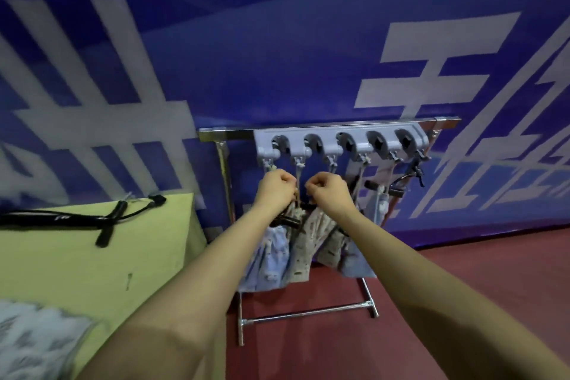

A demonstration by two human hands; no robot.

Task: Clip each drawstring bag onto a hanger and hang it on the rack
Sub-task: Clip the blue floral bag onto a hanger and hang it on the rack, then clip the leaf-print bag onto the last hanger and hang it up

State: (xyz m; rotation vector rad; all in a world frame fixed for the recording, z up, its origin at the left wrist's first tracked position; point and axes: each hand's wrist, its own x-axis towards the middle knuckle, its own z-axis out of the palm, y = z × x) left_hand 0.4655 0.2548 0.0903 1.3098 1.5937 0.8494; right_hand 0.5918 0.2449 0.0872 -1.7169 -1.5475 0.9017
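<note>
A metal rack (333, 126) stands against the blue wall, with a grey holder strip (339, 140) carrying several round clamps and hooks. Several patterned drawstring bags (302, 244) hang below it on black hangers. My left hand (276, 187) is curled around a bag's drawstring just under the left hooks. My right hand (327, 191) is curled beside it, pinching the string near the black hanger (290, 220). What the fingers hold exactly is hidden behind the fists. Another black hanger (398, 187) hangs at the rack's right.
A yellow-green table (92, 262) stands at the left with black hangers (105, 219) lying on it. A patterned bag (34, 345) lies at its near left corner. The floor (431, 287) is red. The rack's base bar (308, 313) crosses low down.
</note>
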